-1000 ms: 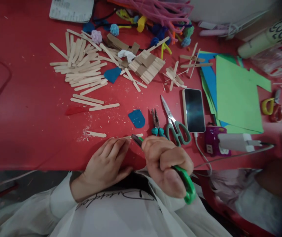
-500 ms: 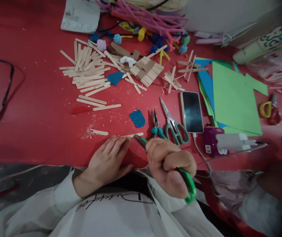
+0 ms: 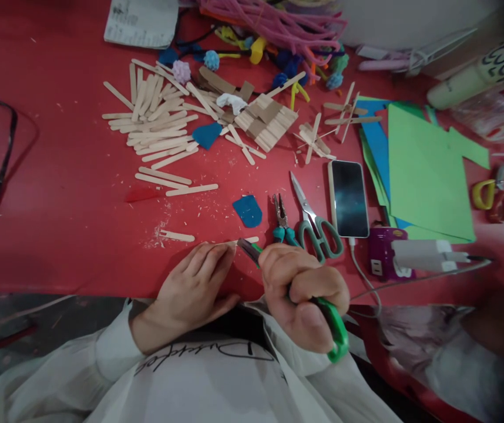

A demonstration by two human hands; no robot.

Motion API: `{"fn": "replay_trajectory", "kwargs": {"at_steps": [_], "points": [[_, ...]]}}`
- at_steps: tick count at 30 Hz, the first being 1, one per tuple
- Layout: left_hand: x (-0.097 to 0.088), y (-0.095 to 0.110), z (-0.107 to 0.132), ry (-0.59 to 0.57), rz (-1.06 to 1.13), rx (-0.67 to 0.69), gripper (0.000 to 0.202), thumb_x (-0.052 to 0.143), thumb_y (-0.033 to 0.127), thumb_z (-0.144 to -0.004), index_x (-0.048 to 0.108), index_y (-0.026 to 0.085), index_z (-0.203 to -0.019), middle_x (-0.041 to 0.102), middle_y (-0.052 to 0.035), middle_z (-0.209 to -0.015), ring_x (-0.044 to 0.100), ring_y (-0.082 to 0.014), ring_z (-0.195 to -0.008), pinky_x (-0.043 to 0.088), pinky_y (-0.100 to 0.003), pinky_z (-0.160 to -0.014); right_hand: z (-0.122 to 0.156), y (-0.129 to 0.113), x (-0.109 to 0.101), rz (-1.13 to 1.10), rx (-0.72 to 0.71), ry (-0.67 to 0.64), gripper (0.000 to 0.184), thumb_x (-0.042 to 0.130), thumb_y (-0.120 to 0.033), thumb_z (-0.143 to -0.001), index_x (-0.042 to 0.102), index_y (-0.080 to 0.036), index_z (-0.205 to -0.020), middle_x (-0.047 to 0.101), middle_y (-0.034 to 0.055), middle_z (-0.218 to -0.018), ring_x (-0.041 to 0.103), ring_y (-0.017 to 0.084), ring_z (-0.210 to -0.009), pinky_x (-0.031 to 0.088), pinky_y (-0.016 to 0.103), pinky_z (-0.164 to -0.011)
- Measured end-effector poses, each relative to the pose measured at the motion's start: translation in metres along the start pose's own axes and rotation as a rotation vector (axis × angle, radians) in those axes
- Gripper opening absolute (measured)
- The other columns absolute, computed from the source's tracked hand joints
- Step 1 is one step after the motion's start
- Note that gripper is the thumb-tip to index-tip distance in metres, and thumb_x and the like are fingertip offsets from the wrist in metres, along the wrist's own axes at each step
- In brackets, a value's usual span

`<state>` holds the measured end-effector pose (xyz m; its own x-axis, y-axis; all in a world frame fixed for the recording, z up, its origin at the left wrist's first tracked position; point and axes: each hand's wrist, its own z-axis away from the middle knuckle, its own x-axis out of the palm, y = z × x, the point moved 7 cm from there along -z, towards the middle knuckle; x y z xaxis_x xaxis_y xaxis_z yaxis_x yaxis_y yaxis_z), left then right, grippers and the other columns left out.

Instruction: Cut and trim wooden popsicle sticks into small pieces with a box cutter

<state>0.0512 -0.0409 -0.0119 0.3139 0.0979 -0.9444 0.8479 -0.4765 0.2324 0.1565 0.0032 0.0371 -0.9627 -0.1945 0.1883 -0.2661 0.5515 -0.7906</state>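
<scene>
My right hand (image 3: 300,291) is closed in a fist round a green-handled utility knife (image 3: 333,329), whose blade tip (image 3: 247,249) rests on a thin wooden craft stick (image 3: 245,241) at the near edge of the red table (image 3: 58,205). My left hand (image 3: 197,282) lies flat with its fingers pressed down on the left part of that stick, holding it against the table. Wood shavings lie scattered just beyond the stick.
Beyond my hands lie a blue felt piece (image 3: 247,210), small pliers (image 3: 282,220), green-handled scissors (image 3: 316,223) and a phone (image 3: 348,198) on a charger cable. A heap of craft sticks (image 3: 155,126), pipe cleaners (image 3: 278,29) and green and blue paper sheets (image 3: 423,170) sit farther back.
Both hands stay at the stick with the knife tip on it; only the camera has shifted slightly.
</scene>
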Motion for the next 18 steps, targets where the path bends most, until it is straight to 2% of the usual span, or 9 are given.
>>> {"fn": "replay_trajectory", "kwargs": {"at_steps": [4,18], "points": [[-0.0003,-0.0002,0.0004,0.005,0.012,0.004,0.055,0.051,0.044,-0.08,0.055,0.004,-0.118,0.061,-0.0146,-0.111,0.053,-0.0262,-0.104,0.043,-0.036,-0.094,0.0001,-0.0008,-0.0012,0.012,-0.027,0.0,0.021,0.047,-0.028,-0.08,0.037,-0.021,-0.063,0.038,-0.0053,-0.05,0.032,0.008,-0.041,0.031,0.027,-0.043],[-0.001,-0.0006,0.0003,0.015,0.002,0.006,0.055,0.049,0.045,-0.081,0.056,0.005,-0.119,0.062,-0.0135,-0.11,0.053,-0.0258,-0.102,0.044,-0.036,-0.092,-0.0035,0.0013,0.0045,0.027,0.069,-0.054,0.024,0.047,-0.029,-0.081,0.038,-0.021,-0.061,0.036,-0.0058,-0.051,0.032,0.008,-0.041,0.029,0.027,-0.045]]}}
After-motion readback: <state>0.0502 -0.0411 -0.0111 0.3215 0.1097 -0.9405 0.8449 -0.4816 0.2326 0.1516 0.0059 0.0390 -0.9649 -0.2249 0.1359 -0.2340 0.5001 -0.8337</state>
